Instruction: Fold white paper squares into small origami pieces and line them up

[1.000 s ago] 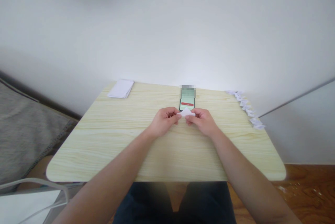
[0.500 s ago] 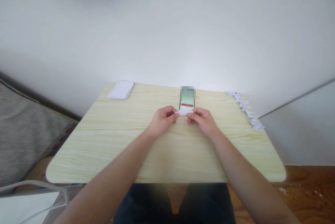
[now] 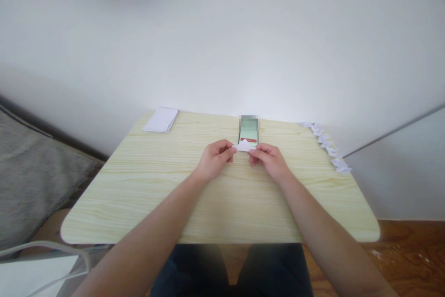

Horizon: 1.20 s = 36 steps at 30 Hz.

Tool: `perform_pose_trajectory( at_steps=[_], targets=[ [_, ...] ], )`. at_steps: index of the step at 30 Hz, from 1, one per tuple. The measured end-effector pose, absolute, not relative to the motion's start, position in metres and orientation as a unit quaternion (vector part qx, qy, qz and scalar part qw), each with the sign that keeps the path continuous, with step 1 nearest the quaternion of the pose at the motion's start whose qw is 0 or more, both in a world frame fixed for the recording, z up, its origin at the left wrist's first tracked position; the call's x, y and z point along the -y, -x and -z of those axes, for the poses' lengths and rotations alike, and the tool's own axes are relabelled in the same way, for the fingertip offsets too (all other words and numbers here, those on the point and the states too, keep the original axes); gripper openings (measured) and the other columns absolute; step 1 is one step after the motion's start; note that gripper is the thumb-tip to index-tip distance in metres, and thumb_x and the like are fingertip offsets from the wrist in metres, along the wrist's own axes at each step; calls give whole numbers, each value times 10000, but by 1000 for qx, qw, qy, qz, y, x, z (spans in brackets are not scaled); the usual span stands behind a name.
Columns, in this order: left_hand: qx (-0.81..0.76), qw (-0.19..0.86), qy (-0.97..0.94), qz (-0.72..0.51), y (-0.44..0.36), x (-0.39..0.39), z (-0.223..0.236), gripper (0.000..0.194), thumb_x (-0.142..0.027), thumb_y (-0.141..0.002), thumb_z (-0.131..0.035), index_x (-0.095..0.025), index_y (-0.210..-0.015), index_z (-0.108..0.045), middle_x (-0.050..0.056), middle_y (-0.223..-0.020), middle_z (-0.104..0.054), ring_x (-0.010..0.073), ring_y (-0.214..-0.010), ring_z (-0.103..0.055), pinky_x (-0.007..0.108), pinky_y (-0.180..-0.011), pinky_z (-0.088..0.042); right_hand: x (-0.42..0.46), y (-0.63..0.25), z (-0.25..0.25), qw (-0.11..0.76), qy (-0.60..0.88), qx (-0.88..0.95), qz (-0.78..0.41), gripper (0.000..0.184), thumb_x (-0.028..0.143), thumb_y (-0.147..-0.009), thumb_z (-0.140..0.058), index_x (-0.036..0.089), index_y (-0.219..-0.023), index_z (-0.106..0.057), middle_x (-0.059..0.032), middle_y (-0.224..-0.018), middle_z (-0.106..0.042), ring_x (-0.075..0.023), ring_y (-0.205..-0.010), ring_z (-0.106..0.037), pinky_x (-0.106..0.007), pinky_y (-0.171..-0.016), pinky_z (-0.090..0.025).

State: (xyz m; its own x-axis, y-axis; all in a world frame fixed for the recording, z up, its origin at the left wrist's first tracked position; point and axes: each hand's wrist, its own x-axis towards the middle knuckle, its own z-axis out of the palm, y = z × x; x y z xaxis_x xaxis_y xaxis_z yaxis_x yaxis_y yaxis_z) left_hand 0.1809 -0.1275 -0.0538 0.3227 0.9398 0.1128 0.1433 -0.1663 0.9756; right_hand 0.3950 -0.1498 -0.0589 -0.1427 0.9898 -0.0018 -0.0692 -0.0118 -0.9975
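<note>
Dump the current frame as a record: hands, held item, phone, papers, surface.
left hand: grip pinched on left end of folded white paper
right hand: grip pinched on the paper's right end
held item: small, peak in the middle pointing away from the person
smartphone: on table, screen lit green with a red bar, top pixelated; near end partly behind the held paper
stack of white paper: table's far left corner
row of folded paper pieces: along table's right edge
table: pale wood-grain top, against white wall
</note>
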Motion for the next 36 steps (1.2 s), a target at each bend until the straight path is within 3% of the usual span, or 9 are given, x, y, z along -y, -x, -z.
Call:
perform_pose_trajectory(
  at_steps=[36],
  targets=[
    [-423, 474, -662, -398, -179, 127, 52, 258, -376, -908, -602, -168, -756, -620, -9, -648, -594, 125, -614, -489, 267, -617, -359, 151, -397, 57, 453, 467, 548, -526, 270, 425, -813, -766, 182, -715, -703, -31, -703, -721, -150, -629, -630, -299, -676, -511]
  ],
)
